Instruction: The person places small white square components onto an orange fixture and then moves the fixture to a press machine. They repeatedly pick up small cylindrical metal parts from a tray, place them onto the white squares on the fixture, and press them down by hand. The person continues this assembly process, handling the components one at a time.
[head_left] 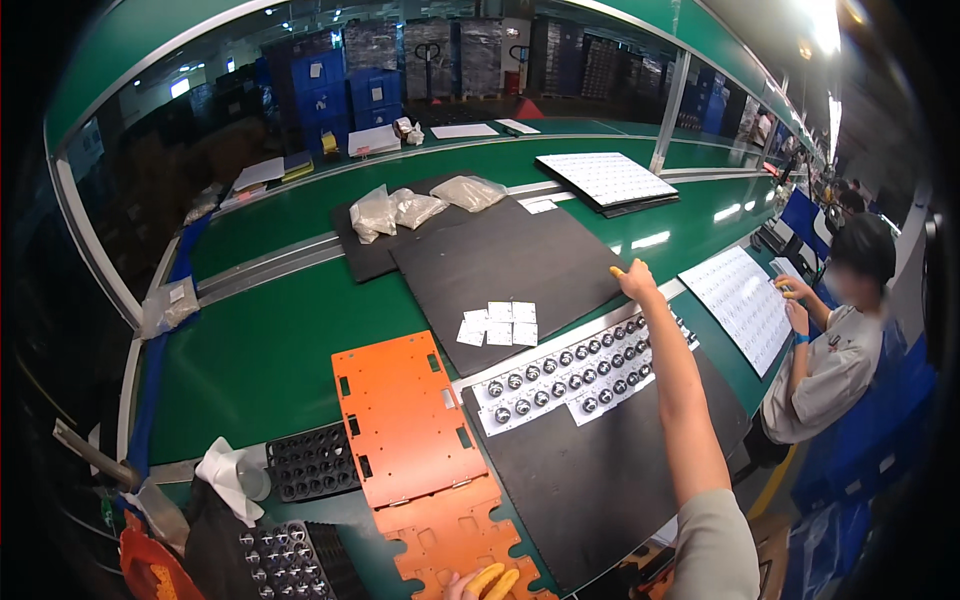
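In the head view, we are seeing the right hand [637,279] apparently pinching a corner of a flat, matte black, foam-like sheet [500,252], likely for steadying it. It is lying across the green bench [250,360], bearing small white square cards [499,331]. The left hand [482,584] is meeting a notched orange panel [440,525]; its grip we cannot tell.

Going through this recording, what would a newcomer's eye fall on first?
Probably the bright orange fixture at lower centre, with the left hand at its near end. Next, the rows of black round parts on white boards to its right, then the outstretched right hand at the right edge of a large dark sheet.
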